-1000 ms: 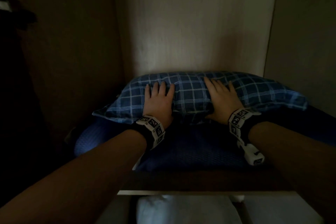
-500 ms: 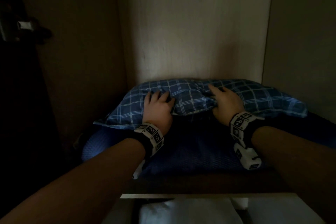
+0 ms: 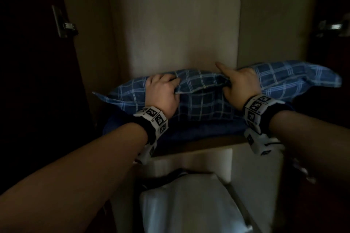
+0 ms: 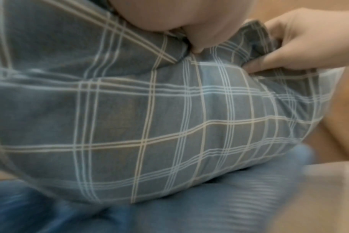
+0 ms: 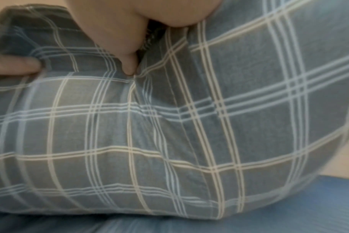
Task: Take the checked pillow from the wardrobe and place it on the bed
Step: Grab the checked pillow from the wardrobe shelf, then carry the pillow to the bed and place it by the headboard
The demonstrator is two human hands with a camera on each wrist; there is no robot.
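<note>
A blue checked pillow [image 3: 204, 100] with white lines lies on a dark blue folded cloth [image 3: 189, 130] on a wardrobe shelf. My left hand [image 3: 161, 91] grips the pillow's front fold left of middle, fingers curled over the top. My right hand [image 3: 240, 83] grips the fold right of middle, its index finger sticking out toward the back wall. In the left wrist view the pillow [image 4: 149, 118] fills the frame, with my thumb pressing into it and my right hand [image 4: 301, 42] pinching fabric at the upper right. The right wrist view shows my thumb dug into the pillow [image 5: 189, 126].
The wardrobe's pale back wall [image 3: 181, 24] rises behind the pillow and side panels close it in. Door hinges [image 3: 64, 24] show on the dark doors at left and right. Below the shelf edge [image 3: 198, 143] lies a white folded thing [image 3: 189, 204].
Both hands went from lying flat on the pillow to gripping its front fold. The pillow has been lifted and pulled toward me, its right end rising off the blue cloth.
</note>
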